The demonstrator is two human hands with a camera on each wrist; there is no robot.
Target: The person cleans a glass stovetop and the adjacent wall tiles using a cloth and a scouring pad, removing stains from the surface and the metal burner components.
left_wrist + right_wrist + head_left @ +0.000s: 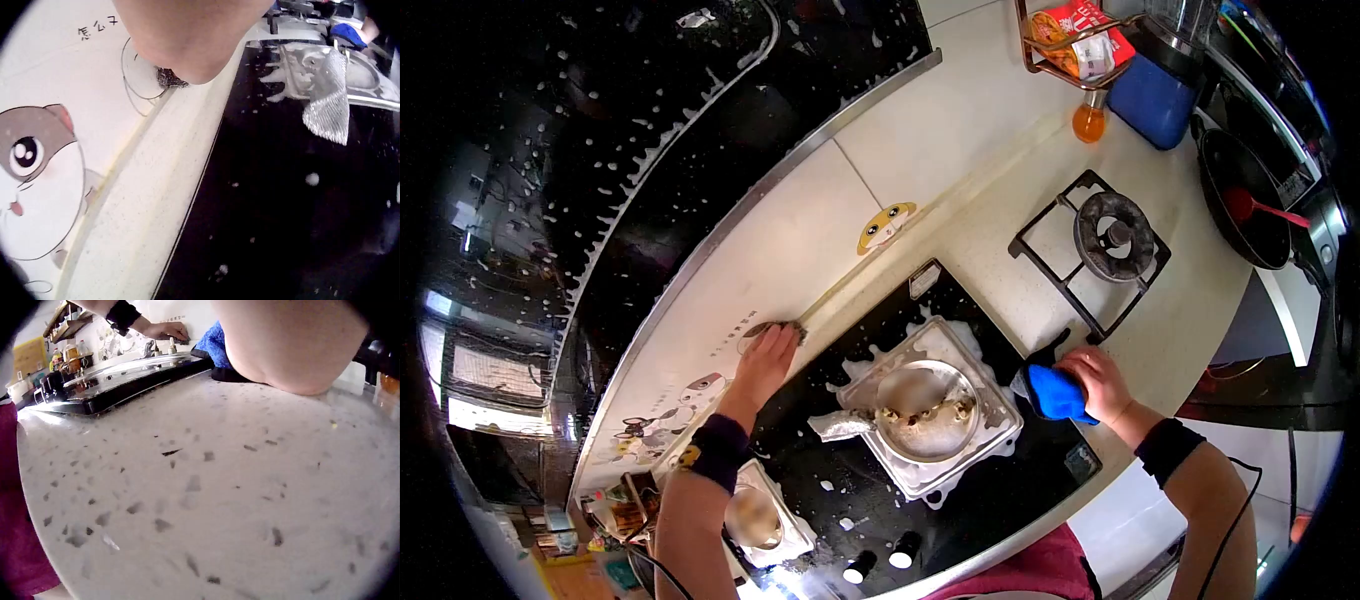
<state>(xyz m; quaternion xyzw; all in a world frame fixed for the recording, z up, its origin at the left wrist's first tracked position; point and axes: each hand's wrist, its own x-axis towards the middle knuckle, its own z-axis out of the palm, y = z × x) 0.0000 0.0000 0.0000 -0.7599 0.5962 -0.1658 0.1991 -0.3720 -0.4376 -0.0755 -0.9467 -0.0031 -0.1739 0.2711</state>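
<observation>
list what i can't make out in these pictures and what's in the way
Dark scouring pad: mostly covered by the left hand, head view.
How the right hand holds the blue cloth: blocked by the hand itself, right wrist view.
Wall lettering: too small to read, head view.
Larger burner: its middle is blurred, head view.
Grey-and-white cartoon animal: one side cut off by the picture's edge, left wrist view.

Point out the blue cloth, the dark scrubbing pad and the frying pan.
Blue cloth [1057, 394]: head view, on its bunched blue middle.
Dark scrubbing pad [169, 78]: left wrist view, on the part showing below the hand.
Frying pan [1238, 163]: head view, on its bare inner surface.
</observation>
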